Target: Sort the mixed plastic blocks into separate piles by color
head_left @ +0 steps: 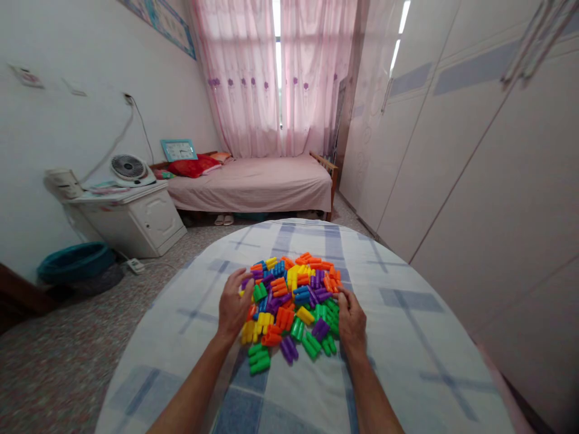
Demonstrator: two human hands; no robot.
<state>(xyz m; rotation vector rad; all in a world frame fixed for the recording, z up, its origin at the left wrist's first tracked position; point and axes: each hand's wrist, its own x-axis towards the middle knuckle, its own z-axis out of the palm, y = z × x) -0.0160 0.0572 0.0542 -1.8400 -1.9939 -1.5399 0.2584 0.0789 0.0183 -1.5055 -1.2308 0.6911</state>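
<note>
While plastic pieces (284, 319) strew plaid tablecloth (407, 361), bed (262, 181) stands beyond.

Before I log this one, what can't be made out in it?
Head view, throughout:
Checked tablecloth under the plastic building blocks: hidden by the pile.
Palms of the left hand and right hand: hidden by the hands' own backs.
Wall picture: cut off by the top edge.
Numerals on the blue-framed clock: too small.

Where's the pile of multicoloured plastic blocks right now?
In the head view, the pile of multicoloured plastic tube-shaped blocks sits below centre on the white-and-blue checked tablecloth, between the left hand and right hand.
</note>
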